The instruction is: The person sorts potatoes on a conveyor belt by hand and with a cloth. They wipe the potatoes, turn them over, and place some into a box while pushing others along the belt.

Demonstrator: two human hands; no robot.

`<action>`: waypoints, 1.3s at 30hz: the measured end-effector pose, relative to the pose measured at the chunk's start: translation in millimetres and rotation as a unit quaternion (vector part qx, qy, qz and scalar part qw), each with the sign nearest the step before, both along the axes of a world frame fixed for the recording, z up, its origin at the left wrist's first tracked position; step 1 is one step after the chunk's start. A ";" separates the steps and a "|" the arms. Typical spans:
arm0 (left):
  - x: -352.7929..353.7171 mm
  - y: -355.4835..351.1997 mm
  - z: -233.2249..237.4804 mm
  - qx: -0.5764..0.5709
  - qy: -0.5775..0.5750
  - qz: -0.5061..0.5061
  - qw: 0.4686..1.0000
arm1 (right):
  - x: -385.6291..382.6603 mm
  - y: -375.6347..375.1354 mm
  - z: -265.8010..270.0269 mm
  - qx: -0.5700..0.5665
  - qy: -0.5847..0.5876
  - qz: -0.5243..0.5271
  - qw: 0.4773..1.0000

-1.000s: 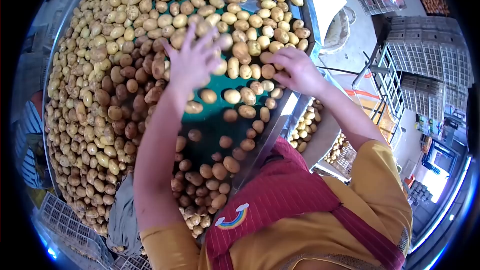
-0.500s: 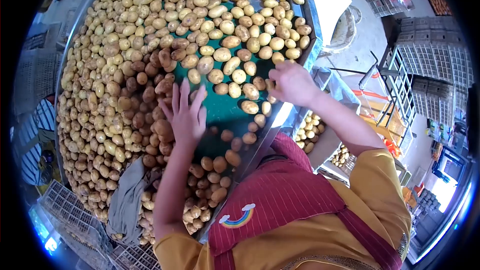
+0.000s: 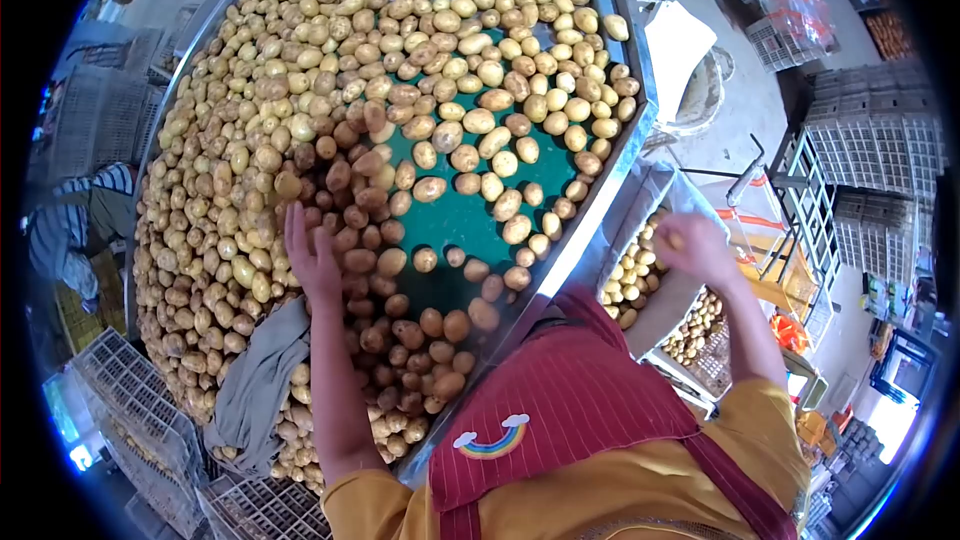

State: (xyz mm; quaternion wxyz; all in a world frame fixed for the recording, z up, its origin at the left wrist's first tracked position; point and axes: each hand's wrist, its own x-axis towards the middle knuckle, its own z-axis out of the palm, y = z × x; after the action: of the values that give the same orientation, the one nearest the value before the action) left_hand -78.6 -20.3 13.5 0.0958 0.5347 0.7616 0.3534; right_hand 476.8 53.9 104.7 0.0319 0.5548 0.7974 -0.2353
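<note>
A large heap of potatoes (image 3: 215, 230) covers most of a metal-rimmed table with a green surface (image 3: 445, 230). My left hand (image 3: 314, 265) lies over the heap with fingers extended, touching potatoes at the edge of a browner group. Off the table's right side, my right hand (image 3: 695, 248) is closed above a lined crate (image 3: 652, 195) of potatoes. A small yellowish potato (image 3: 675, 239) shows at its fingers, partly hidden by them. Loose potatoes lie spread across the green surface between the two hands.
A grey cloth (image 3: 262, 380) rests on the heap's near left. The table's metal rim (image 3: 590, 240) runs between heap and crate. Slatted plastic crates (image 3: 135, 390) stand at lower left, with more stacked at right. A person in striped clothing (image 3: 85, 220) is at far left.
My right hand has moved from the potatoes at the table's right edge out over the lined crate. My left hand has shifted left onto the heap. The view has turned slightly.
</note>
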 end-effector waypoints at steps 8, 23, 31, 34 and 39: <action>13.3 19.4 -25.6 0.076 -0.033 0.144 0.986 | 13.6 -17.4 28.2 0.086 -0.074 0.100 0.989; 65.9 117.2 -47.7 0.144 -0.387 0.169 0.895 | -241.6 168.3 -111.2 0.134 0.168 0.640 0.738; 137.4 235.8 -43.2 0.162 -0.132 0.054 0.976 | -211.1 273.5 -106.9 0.173 0.070 0.566 0.803; 163.6 231.6 -28.4 0.003 0.099 -0.054 0.994 | -192.5 325.0 -96.2 0.253 -0.003 0.468 0.847; 196.8 185.2 -6.0 -0.017 -0.053 -0.239 0.969 | -215.6 358.2 -57.4 0.222 -0.038 0.293 0.929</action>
State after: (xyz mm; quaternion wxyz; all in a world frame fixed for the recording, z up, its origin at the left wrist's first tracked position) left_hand 118.2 164.9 7.5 0.2270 0.6801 0.6114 0.3349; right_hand 261.3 412.0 47.3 0.0058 0.2979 0.9545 -0.0109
